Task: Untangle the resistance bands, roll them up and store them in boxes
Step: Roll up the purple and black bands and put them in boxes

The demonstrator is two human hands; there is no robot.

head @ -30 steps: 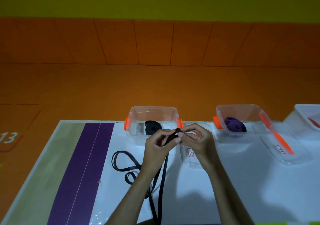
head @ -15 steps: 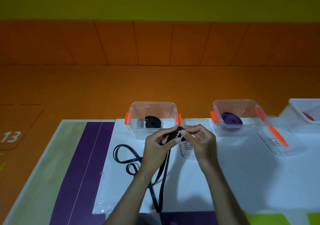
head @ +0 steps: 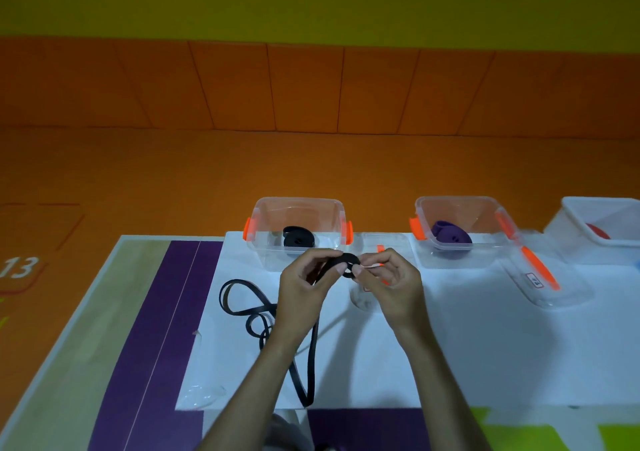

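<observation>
The left hand and right hand are raised close together above the worktop, fingertips nearly meeting. Both pinch the started roll of a black resistance band, the left thumb and forefinger on its near side and the right fingertips on its far side. From the roll the band's free length drops behind the left wrist and lies as a long narrow loop on the white sheet. Left of that wrist, loose black loops lie flat; whether they join the held band cannot be told. Just beyond the hands stands a clear box with orange latches, and a rolled black band lies inside it. A clear lid lies partly hidden behind the right hand. Further right, a second clear box holds a rolled purple band, with its lid lying in front. A white box sits at the right edge.
</observation>
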